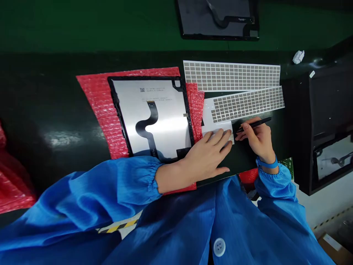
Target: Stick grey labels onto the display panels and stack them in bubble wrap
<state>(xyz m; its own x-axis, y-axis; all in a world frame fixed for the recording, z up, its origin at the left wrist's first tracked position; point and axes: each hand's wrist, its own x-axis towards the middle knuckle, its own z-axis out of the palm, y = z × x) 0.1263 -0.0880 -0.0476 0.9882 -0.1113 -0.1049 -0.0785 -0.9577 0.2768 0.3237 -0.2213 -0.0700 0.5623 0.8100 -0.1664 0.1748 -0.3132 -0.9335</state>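
My left hand lies flat with its fingers stretched over a small white sheet. Between the fingers of my right hand is a slim black pen-like tool, its tip pointing left near the sheet's right edge. Above my hands lie two sticker sheets with rows of small grey rectangles: a lower sticker sheet, slightly tilted, and an upper sticker sheet. To the left, under my left forearm, a display panel with a silver back and dark flex cable rests on red bubble wrap.
Another display panel lies at the back. On the right stands a black box-like holder with a panel in it. A crumpled white scrap sits at the back right. More red bubble wrap is at far left.
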